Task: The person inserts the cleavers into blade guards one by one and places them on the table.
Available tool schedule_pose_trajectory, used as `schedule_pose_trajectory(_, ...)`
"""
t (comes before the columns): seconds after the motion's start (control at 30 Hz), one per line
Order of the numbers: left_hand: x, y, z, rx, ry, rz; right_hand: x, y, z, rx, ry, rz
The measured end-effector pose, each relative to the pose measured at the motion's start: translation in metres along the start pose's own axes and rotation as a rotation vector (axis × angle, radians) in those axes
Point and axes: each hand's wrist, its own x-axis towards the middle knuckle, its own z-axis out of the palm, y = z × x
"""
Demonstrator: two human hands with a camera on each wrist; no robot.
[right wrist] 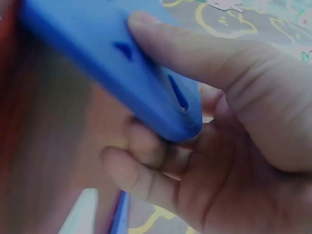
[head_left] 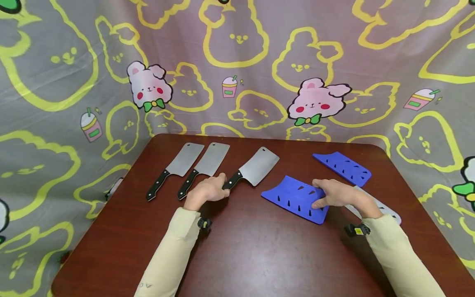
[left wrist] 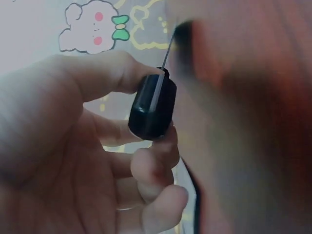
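My left hand (head_left: 209, 189) pinches the end of a cleaver's (head_left: 259, 165) black handle (left wrist: 152, 107) between thumb and fingers. The blade points away toward the back of the table. In my right hand (head_left: 335, 194) is a blue blade guard (head_left: 293, 198) with triangular cutouts. The right wrist view shows the thumb on top of the blue guard (right wrist: 112, 63) and fingers underneath at its end. The guard's wide, curved end faces left, toward the cleaver. Blade and guard are apart.
Two more cleavers (head_left: 183, 161) (head_left: 212, 160) lie side by side at the left. A second blue guard (head_left: 343, 167) lies at the back right. A white guard (head_left: 386, 208) is partly hidden beneath my right wrist. Beyond the brown table (head_left: 256, 255) hangs a patterned cloth (head_left: 252, 49).
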Motion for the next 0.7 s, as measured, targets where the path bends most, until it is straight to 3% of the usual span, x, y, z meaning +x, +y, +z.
schedule_pose_trajectory(0.2, -0.002, 0.002, -0.013, -0.061, -0.033, 0.035, -0.006, -0.005, -0.012, 0.005, -0.005, -0.030)
schedule_pose_trajectory(0.33, -0.005, 0.001, -0.019, -0.097, -0.044, 0.056, -0.007, -0.007, -0.018, 0.023, 0.035, -0.067)
schedule_pose_trajectory(0.5, -0.005, -0.004, -0.021, -0.165, -0.056, 0.044, -0.004, -0.007, -0.021, 0.071, 0.127, -0.079)
schedule_pose_trajectory(0.7, -0.003, -0.005, -0.019, -0.267, -0.058, 0.053, -0.009, -0.009, -0.021, 0.073, 0.293, -0.065)
